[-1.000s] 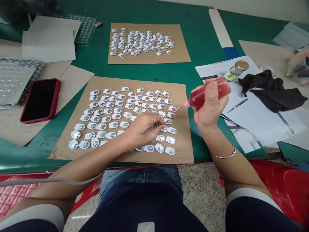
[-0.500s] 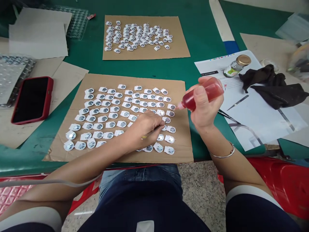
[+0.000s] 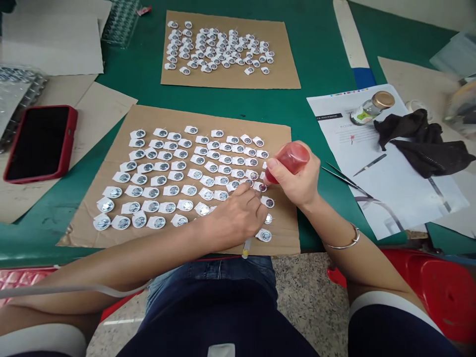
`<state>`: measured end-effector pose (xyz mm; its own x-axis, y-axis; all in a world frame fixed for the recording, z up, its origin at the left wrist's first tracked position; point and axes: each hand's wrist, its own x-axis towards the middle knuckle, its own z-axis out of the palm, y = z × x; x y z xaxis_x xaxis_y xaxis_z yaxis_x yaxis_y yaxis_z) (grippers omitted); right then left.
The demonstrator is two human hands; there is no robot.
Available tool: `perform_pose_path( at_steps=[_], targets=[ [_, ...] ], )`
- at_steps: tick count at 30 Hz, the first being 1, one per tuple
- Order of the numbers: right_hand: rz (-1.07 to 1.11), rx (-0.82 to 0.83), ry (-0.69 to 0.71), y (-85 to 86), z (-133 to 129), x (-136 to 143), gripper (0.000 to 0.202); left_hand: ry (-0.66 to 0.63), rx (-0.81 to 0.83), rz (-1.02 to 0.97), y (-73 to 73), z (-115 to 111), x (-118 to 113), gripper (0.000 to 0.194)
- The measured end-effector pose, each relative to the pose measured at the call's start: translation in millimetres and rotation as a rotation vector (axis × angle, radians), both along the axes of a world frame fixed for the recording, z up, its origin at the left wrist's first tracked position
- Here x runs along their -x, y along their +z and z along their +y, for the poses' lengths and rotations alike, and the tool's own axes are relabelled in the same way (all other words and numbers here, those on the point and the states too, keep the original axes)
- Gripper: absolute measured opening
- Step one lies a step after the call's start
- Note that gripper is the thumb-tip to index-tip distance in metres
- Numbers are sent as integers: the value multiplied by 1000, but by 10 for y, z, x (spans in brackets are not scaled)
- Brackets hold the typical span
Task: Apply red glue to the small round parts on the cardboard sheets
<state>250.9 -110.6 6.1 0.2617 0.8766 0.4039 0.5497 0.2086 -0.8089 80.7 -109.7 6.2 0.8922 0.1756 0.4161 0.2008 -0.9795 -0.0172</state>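
Observation:
My right hand [image 3: 299, 181] is wrapped round a squeeze bottle of red liquid [image 3: 293, 159]. The bottle is tilted down, its tip hidden behind the fingers, close to a small round silver piece on a white tab [image 3: 260, 187] that shows dark red. Beside it, my left hand [image 3: 241, 213] lies low over the cardboard with fingers closed. A thin stick with a yellow end [image 3: 246, 248] pokes out below that hand; its other end is hidden. Rows of similar silver pieces [image 3: 171, 190] cover the cardboard sheet [image 3: 89, 228].
A second cardboard sheet [image 3: 292, 74] with more silver pieces lies farther back. On the left is a red-cased phone [image 3: 39, 144]. To the right are tweezers [image 3: 345, 179], printed paper [image 3: 379, 198], a gold-lidded jar [image 3: 372, 107] and a black cloth [image 3: 424, 144].
My right hand has brought the bottle left and down, tipping it steeper over the silver piece. My left hand has shifted slightly right and down, and the stick's yellow end now points toward me.

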Motion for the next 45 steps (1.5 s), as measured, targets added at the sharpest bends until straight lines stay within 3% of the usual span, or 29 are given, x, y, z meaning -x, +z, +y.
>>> perform_pose_path(
  at_steps=[45],
  targets=[
    [-39,-50,-29,-36,64,-20,25,-5,107,-17,-8,16,33,25]
  ],
)
